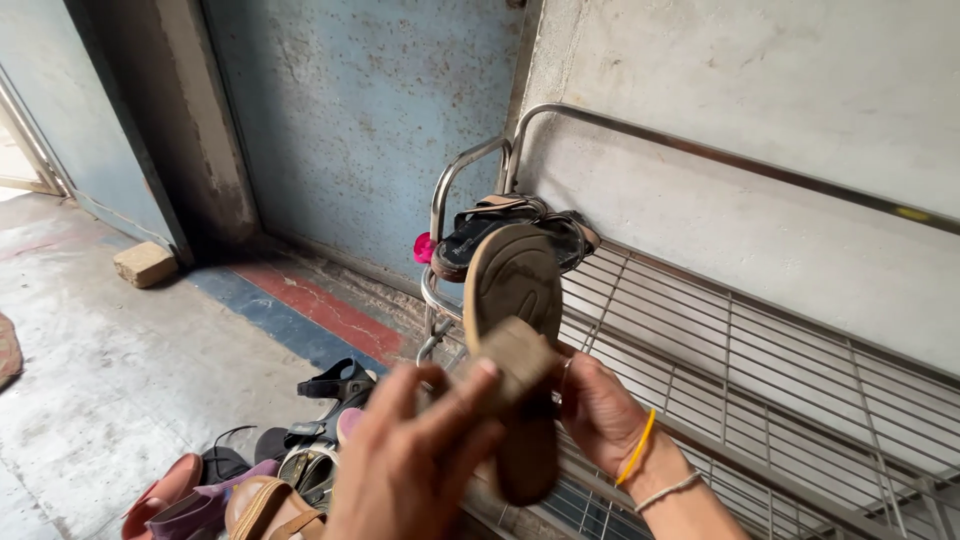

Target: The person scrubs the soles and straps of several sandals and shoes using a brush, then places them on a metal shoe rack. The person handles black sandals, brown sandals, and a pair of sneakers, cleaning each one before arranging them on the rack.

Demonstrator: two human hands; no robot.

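Note:
My left hand (415, 460) and my right hand (600, 405) hold up a pair of tan heeled sandals (512, 300), soles toward me, in front of a metal shoe rack (760, 370). The left hand's fingers press on the block heel; the right hand grips from the right side. A yellow band and a white thread circle my right wrist. A dark sandal pair (490, 225) lies on the rack's top shelf at its left end, just beyond the held sandals.
A pile of shoes (260, 470) lies on the concrete floor at lower left, including a black strappy sandal (340, 385). A brick (145, 263) sits by the blue door (360, 110). A white wall backs the rack.

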